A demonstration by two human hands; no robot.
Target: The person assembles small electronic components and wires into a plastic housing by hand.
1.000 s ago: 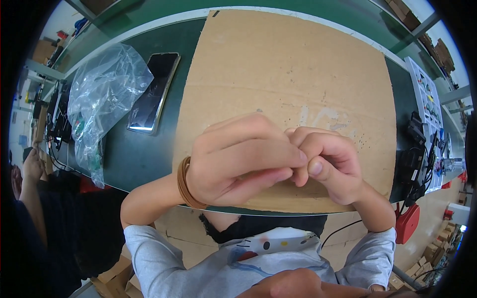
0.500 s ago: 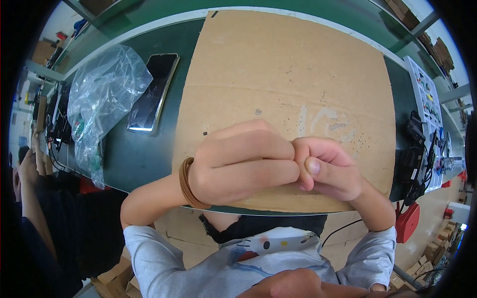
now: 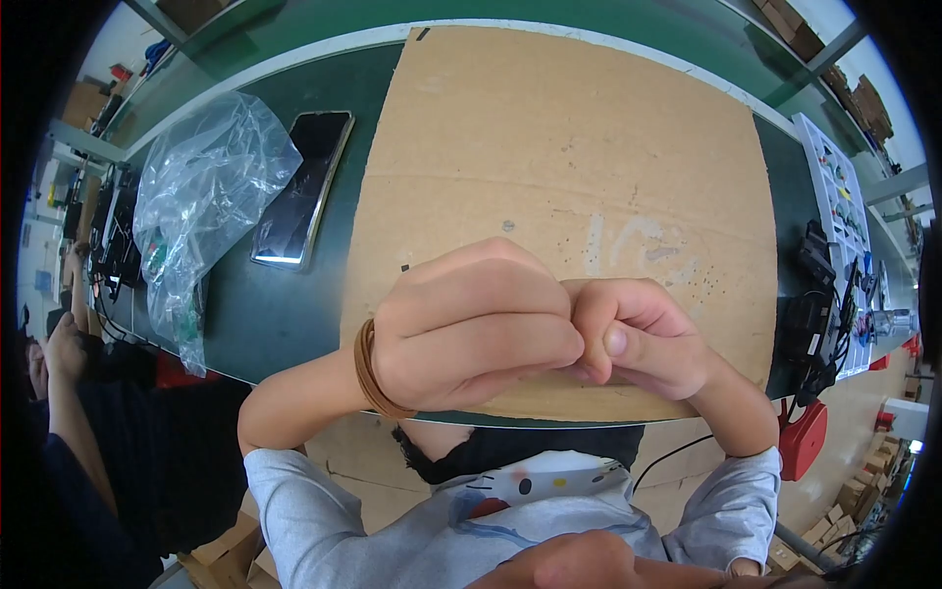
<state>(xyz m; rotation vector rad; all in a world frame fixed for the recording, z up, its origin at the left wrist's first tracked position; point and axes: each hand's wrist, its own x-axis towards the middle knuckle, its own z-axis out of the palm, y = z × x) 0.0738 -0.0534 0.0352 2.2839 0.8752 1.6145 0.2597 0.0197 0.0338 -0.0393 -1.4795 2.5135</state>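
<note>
Both hands meet over the near part of a brown cardboard sheet (image 3: 530, 118) laid on the dark green table. My left hand (image 3: 471, 329), with brown bands (image 3: 369, 368) round its wrist, is closed, its fingers bent toward the right hand. Thumb and bent fingers of my right hand (image 3: 643, 339) are pressed together against the left fingertips. Whatever they may hold between them is hidden by the fingers.
On the left lie a clear plastic bag (image 3: 206, 187) and a dark phone (image 3: 304, 187). Black adapters with cables (image 3: 810, 324) and a white compartment tray (image 3: 834, 177) are on the right. A red stool (image 3: 805, 442) stands below. Another person's arm (image 3: 67, 363) shows at far left.
Both hands have shifted very slightly left, and the left hand's fingers are bent a little more. The co-worker's arms at far left have moved.
</note>
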